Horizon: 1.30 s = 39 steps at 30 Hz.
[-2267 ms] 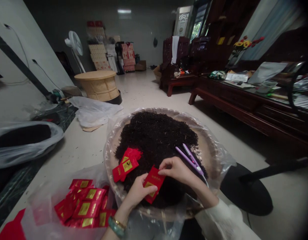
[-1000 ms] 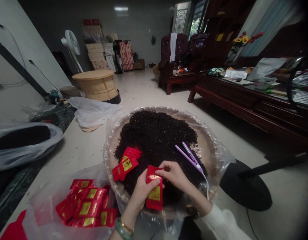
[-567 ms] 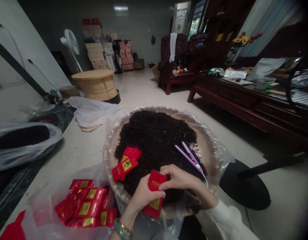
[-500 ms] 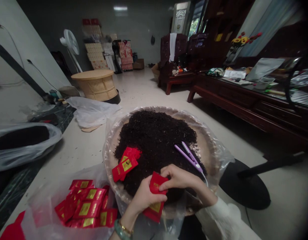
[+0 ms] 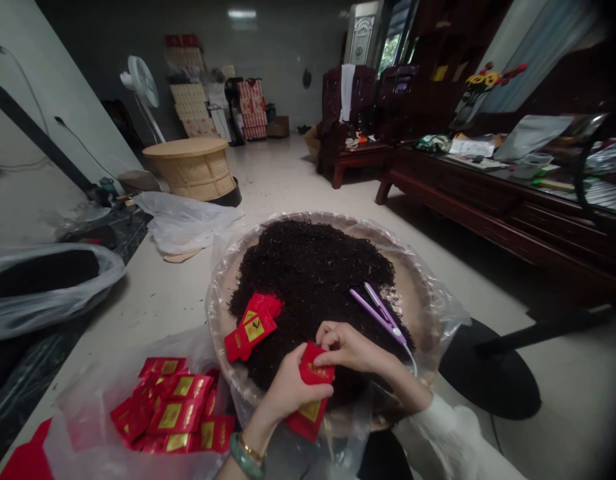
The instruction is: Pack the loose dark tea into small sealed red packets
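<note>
Over the near rim of a round tray (image 5: 428, 293) lined with clear plastic, my left hand (image 5: 291, 390) grips a red packet (image 5: 308, 421) with a gold label. My right hand (image 5: 345, 347) pinches the upper edge of the same packet. Dark loose tea leaves (image 5: 318, 267) are heaped across the tray. A small pile of red packets (image 5: 253, 327) lies on the leaves to the left. A purple hair straightener (image 5: 378, 313) with a white cord rests at the right, its plates apart. Whether the packet holds anything is hidden.
At lower left, a clear plastic bag (image 5: 88, 400) holds several red packets (image 5: 173, 413). Another bag of dark leaves (image 5: 43, 273) stands further left. A black stand base (image 5: 491, 373) is on the floor at right, near a long wooden table (image 5: 468, 193).
My right hand has shifted slightly up along the packet's top edge, showing more of its gold lettering. My left hand keeps its hold.
</note>
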Tool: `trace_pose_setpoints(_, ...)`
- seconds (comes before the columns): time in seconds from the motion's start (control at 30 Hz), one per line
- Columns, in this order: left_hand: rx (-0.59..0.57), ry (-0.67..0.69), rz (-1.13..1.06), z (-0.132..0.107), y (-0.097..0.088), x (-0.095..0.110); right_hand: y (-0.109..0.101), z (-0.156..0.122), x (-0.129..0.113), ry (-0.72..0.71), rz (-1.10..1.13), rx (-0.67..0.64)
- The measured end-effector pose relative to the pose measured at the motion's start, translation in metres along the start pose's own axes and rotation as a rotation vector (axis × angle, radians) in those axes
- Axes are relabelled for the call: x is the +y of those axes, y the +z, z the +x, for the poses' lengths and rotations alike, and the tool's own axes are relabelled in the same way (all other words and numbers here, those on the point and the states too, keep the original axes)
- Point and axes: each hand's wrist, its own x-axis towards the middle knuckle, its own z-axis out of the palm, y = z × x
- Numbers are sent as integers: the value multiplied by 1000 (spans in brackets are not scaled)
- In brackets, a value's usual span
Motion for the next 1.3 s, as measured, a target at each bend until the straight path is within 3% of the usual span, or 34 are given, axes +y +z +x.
trace_pose_setpoints(0.1,-4,-49,-64,1,-1,-3,-6,4,7,8,-27,230)
trace_pose_setpoints(0.2,66,-29,-59,3,-2,-6,-7,5,4,51,-105,432)
trace_pose_setpoints(0.27,119,11,-29,5,-2,-6,-1,4,-5,71,-179,384)
trace_pose_setpoints(0.4,162,75,33,8,2,-2,16,6,-24,136,-437,169)
trace_pose_setpoints(0.5,149,16,16,7,5,-2,22,11,-23,142,-477,178)
trace_pose_setpoints(0.63,52,-127,-234,4,6,-7,25,14,-11,16,-408,207)
trace_pose_setpoints(0.77,-40,-251,-386,3,7,-12,26,14,-4,-6,-435,228)
trace_pose_setpoints(0.83,0,-234,-400,4,7,-15,20,12,1,2,-476,296)
trace_pose_setpoints(0.93,88,-190,-436,5,6,-18,-2,4,20,47,-692,569)
trace_pose_setpoints(1.03,184,-152,-480,5,3,-19,-27,-11,53,325,-1014,775)
trace_pose_setpoints(1.13,245,-123,-520,5,1,-19,-42,-26,83,510,-1111,694)
trace_pose_setpoints(1.23,253,-101,-528,5,1,-20,-46,-32,97,530,-1092,646)
trace_pose_setpoints(1.3,249,-89,-513,4,1,-20,-46,-33,94,470,-1008,667)
